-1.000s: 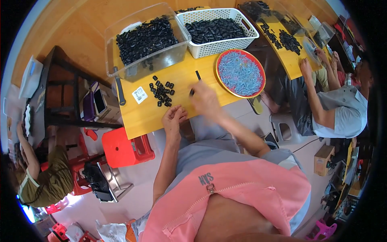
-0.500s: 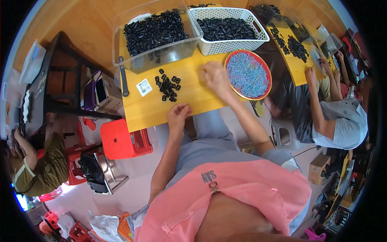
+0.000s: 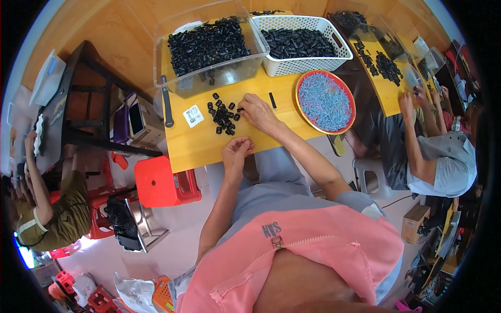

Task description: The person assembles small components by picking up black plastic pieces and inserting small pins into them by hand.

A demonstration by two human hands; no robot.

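Note:
A loose pile of small black plastic pieces [image 3: 225,119] lies on the yellow table [image 3: 188,151]. At the pile's right edge my right hand [image 3: 257,112] has its fingertips closed on one small black piece. Close to the front edge of the table is my left hand [image 3: 237,154], its thumb and fingers pinched together; whatever they may hold is too small to make out. A narrow black strip [image 3: 272,100] lies by itself to the right of my right hand. Further right stands a round red tray [image 3: 353,107] full of tiny bluish, shiny parts.
Behind the pile stand a clear plastic bin [image 3: 229,78] and a white perforated basket [image 3: 300,67], both filled with black parts. A dark flat tool [image 3: 167,107] and a white label [image 3: 193,116] lie at left. Red stool [image 3: 162,182] beside me. Co-workers sit on both sides.
My right hand has moved left from beside the red tray to the black pile. The black strip now shows where that hand was. My left hand stays pinched near the table edge.

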